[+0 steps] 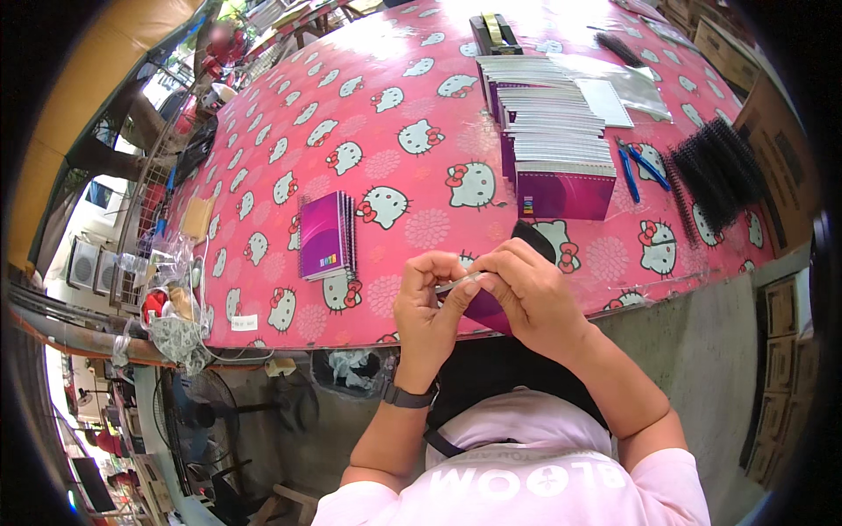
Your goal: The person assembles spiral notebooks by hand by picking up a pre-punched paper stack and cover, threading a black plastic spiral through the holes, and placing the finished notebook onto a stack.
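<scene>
My left hand (427, 302) and my right hand (532, 285) meet at the table's near edge, fingers pinched on the upper edge of a purple notebook (488, 314). The notebook is tilted, and my fingers hide much of it; whether a coil runs through its edge cannot be made out. To the left, a small pile of purple spiral-bound notebooks (324, 235) lies with black coils along its right side. Beyond my right hand stand long rows of purple notebooks without visible coils (566, 188), their white page edges showing.
Blue-handled pliers (645, 168) lie right of the rows, beside a heap of black spiral coils (719, 171). A tape dispenser (494, 35) stands at the back. Plastic bags (180, 307) hang at the left corner of the pink table cover (421, 188). Cardboard boxes (776, 167) border the right.
</scene>
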Motion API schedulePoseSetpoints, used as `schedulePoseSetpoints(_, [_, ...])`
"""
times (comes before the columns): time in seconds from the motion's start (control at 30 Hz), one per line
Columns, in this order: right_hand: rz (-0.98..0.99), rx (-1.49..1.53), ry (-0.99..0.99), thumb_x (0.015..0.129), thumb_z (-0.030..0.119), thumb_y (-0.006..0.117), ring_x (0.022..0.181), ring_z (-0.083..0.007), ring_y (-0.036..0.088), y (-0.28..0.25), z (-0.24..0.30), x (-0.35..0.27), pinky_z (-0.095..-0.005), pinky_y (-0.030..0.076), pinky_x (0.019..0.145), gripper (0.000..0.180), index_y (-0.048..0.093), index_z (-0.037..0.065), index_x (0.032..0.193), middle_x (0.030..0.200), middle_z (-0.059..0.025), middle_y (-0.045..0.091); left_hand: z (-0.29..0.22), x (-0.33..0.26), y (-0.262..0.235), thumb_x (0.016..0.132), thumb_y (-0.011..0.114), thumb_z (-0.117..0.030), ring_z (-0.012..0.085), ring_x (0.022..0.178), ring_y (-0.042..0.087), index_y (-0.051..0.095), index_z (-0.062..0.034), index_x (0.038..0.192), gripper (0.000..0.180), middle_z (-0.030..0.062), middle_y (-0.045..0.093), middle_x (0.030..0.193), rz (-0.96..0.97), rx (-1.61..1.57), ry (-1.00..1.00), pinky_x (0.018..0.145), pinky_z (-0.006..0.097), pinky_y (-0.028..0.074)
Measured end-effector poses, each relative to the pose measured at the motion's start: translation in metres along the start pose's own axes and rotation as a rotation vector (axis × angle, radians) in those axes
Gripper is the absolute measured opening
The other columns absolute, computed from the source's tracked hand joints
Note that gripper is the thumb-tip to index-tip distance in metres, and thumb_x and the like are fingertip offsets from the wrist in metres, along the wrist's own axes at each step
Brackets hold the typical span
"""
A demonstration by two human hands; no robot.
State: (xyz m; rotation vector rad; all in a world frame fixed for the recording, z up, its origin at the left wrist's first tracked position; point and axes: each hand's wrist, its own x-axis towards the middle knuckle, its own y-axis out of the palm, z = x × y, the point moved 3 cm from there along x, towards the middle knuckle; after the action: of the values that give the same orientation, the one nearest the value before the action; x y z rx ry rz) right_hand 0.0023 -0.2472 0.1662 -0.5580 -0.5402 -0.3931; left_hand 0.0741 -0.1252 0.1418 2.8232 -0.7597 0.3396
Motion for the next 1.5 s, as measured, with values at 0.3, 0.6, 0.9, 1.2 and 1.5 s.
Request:
schedulePoseSetpoints(0.3, [0.169, -0.42, 0.183, 0.073, 0.027, 0.074, 0.118, -0.0359, 0.043, -0.027, -0.031, -0.003, -0.047, 0.041, 0.092, 0.072, 0.039, 0.008, 0.133, 0.13, -0.0208, 0.044, -0.046, 0.109, -0.138, 0.097, 0.045, -0.021, 0.0119, 0.075, 0.052, 0.061, -0.0053, 0.093, 0.023, 0.0026, 0.058, 0.081, -0.171, 0.855, 0.245, 0.067, 0.026, 0.041])
schedulePoseSetpoints(0.6, [0.341, -0.488, 0.312, 0.06, 0.029, 0.08, 0.119, -0.0399, 0.042, -0.009, -0.054, -0.014, -0.0444, 0.041, 0.099, 0.074, 0.05, 0.009, 0.124, 0.132, -0.0229, 0.042, 0.061, 0.18, -0.19, 0.093, 0.047, -0.039, 0.0265, 0.104, 0.058, 0.063, -0.0106, 0.107, 0.036, 0.009, 0.063, 0.11, 0.159, 1.376, 0.11, 0.099, 0.057, 0.023])
schedulePoseSetpoints(0.9, [0.194, -0.308, -0.147, 0.066, 0.023, 0.077, 0.121, -0.0335, 0.043, 0.003, -0.07, 0.021, -0.0449, 0.037, 0.1, 0.059, 0.055, 0.006, 0.118, 0.127, -0.0166, 0.05, 0.048, 0.181, -0.169, 0.08, 0.063, -0.031, 0.0288, 0.097, 0.062, 0.066, -0.0036, 0.102, 0.036, 0.0149, 0.066, 0.101, 0.353, 1.233, 0.076, 0.096, 0.042, 0.039])
schedulePoseSetpoints(1.2, [-0.104, -0.794, -0.068, 0.07, 0.009, 0.071, 0.097, -0.0214, 0.054, -0.082, -0.105, 0.039, -0.0392, 0.039, 0.085, 0.022, 0.065, 0.011, 0.09, 0.096, 0.0001, 0.061, 0.029, 0.17, -0.138, 0.08, 0.067, -0.039, 0.0306, 0.126, 0.04, 0.049, -0.0103, 0.131, 0.061, 0.0137, 0.048, 0.133, 0.232, 1.303, 0.409, 0.105, 0.051, 0.027])
schedulePoseSetpoints(1.5, [-0.15, -0.802, -0.01, 0.067, 0.01, 0.074, 0.099, -0.0229, 0.052, -0.081, -0.102, 0.03, -0.0393, 0.039, 0.084, 0.028, 0.06, 0.011, 0.091, 0.097, -0.002, 0.057, 0.016, 0.077, 0.023, 0.074, 0.074, -0.031, 0.03, 0.121, 0.045, 0.055, -0.0109, 0.123, 0.056, 0.0112, 0.052, 0.126, 0.392, 0.961, 0.608, 0.103, 0.051, 0.029])
